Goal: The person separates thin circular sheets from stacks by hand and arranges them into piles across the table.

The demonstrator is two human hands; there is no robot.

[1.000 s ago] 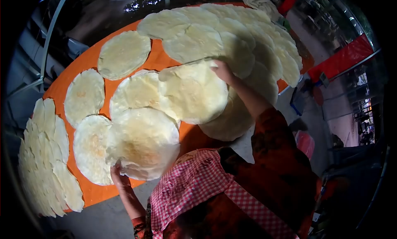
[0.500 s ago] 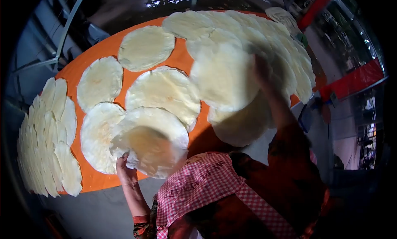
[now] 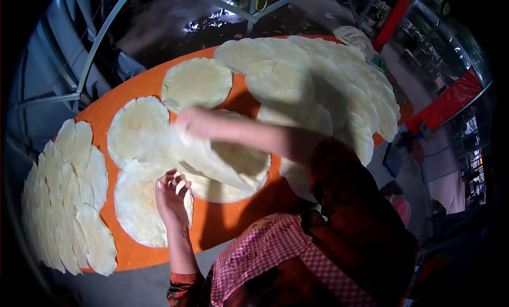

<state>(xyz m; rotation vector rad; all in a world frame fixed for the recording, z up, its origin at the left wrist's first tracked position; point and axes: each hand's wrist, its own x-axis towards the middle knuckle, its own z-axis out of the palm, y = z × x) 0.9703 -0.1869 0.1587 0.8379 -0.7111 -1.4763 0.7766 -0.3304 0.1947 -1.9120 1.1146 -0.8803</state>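
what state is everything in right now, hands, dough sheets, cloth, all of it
right hand: blurred, gripping the lifted sheet
lifted sheet: raised, slanting, partly blurred
left hand: fingers loosely curled, no sheet seen gripped
far round sheet: lying flat
left-hand sheets: closely overlapped
right-hand sheets: overlapped, partly shadowed
pale cloth: crumpled
orange table surface: partly covered by sheets

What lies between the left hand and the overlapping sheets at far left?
Left of the left hand, the head view shows a round sheet, then orange tabletop before the overlapping sheets.
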